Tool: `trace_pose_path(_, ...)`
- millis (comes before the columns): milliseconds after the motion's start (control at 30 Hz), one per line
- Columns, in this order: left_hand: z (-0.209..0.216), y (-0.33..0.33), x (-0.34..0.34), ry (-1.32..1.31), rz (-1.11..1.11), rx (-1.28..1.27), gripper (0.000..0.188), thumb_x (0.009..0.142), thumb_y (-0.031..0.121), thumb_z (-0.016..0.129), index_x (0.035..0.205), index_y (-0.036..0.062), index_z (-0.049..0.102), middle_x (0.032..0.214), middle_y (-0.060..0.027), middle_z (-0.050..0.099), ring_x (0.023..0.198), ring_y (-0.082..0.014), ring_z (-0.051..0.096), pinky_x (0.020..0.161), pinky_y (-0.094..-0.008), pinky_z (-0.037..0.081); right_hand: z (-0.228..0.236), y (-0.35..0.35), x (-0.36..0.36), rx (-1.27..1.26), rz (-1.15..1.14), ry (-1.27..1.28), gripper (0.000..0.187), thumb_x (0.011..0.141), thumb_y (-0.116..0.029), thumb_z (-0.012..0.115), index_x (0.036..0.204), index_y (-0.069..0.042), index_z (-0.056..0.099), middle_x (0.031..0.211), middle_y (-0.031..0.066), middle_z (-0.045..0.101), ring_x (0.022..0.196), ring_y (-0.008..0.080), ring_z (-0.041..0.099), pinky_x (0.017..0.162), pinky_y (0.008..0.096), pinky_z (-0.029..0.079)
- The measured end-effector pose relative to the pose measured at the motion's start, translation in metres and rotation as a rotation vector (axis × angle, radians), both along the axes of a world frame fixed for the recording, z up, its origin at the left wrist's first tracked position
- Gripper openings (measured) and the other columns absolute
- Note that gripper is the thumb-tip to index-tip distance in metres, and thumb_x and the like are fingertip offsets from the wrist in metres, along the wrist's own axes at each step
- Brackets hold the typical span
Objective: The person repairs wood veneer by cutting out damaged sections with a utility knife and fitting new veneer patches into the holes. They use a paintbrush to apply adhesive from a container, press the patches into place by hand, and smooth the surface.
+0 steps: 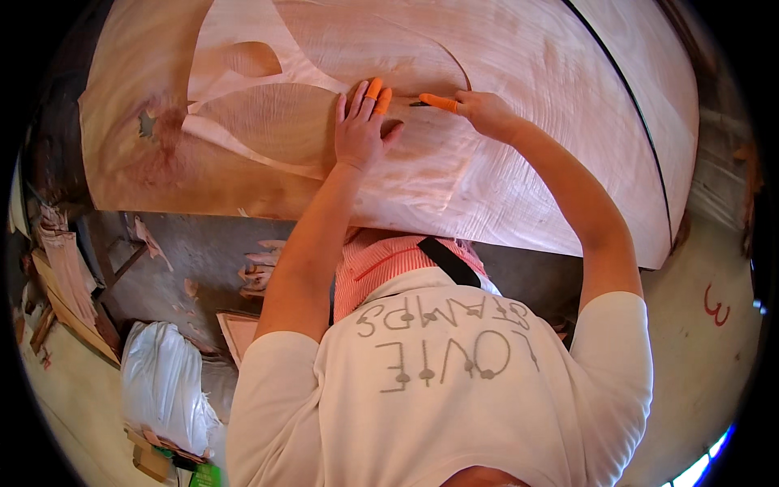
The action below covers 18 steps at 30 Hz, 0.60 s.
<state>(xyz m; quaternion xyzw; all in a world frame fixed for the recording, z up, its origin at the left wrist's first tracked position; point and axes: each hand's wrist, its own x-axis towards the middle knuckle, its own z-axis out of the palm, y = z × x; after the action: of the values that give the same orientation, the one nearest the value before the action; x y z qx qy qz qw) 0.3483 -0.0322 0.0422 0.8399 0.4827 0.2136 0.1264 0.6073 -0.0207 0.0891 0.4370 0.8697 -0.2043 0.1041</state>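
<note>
The thin wood sheet (422, 162) at the far side, under the flat, spread left hand (359, 130), seems light, bendy and easily cracked, best held by two edges, while the right hand (485, 115) pinches a small dark tool (419, 104).

Bare left arm (312, 227) extends ahead of the white short-sleeved fabric shirt (454, 365); left hand (359, 140) palm down, fingers extended, two under orange tubular finger covers (383, 101). Bare right arm (576, 187) bends inward ahead of the shirt; right hand (487, 115) curled, its orange-covered index finger (440, 103) pointing left.
</note>
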Motion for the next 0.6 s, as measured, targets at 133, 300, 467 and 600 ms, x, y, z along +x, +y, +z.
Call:
trace_pose_path(133,-0.004,-0.002,-0.004,-0.004,0.009,-0.005,0.059,0.074,0.038,0.063,0.124,0.0114,0.049,0.135,-0.006,0.039,0.127,-0.0238,0.034,0.103,-0.0477,0.022,0.009,0.012,-0.021,-0.012,0.146,-0.05,0.061,0.076,0.004,0.047,0.128,-0.027,0.042,0.087,0.0079,0.055,0.079,0.0266,0.058,0.065,0.0367,0.05)
trace_pose_path(300,-0.004,-0.001,0.0,-0.002,-0.008,0.007,0.059,0.073,0.039,0.063,0.123,0.0108,0.05,0.135,-0.006,0.039,0.127,-0.0243,0.033,0.104,-0.0465,0.021,0.005,0.016,-0.032,0.026,0.196,-0.024,0.068,0.078,0.004,0.045,0.131,-0.038,0.036,0.087,0.0088,0.055,0.079,0.028,0.059,0.064,0.0375,0.05)
trace_pose_path(467,-0.006,-0.002,-0.004,0.03,0.001,0.009,0.056,0.075,0.04,0.061,0.122,0.0112,0.051,0.136,-0.0059,0.039,0.128,-0.024,0.032,0.105,-0.046,0.02,0.018,-0.007,-0.004,0.005,0.003,-0.04,0.064,0.078,0.005,0.043,0.129,-0.033,0.04,0.087,0.0093,0.055,0.078,0.0282,0.059,0.063,0.0377,0.05)
trace_pose_path(600,-0.004,-0.003,0.004,0.082,-0.082,0.086,0.048,0.078,0.035,0.058,0.12,0.0129,0.053,0.134,-0.0048,0.041,0.128,-0.0221,0.033,0.105,-0.0459,0.02,-0.013,-0.03,0.021,-0.006,-0.165,-0.149,0.086,0.074,0.014,0.04,0.134,-0.045,0.026,0.104,0.0096,0.057,0.08,0.0284,0.059,0.067,0.0354,0.049)
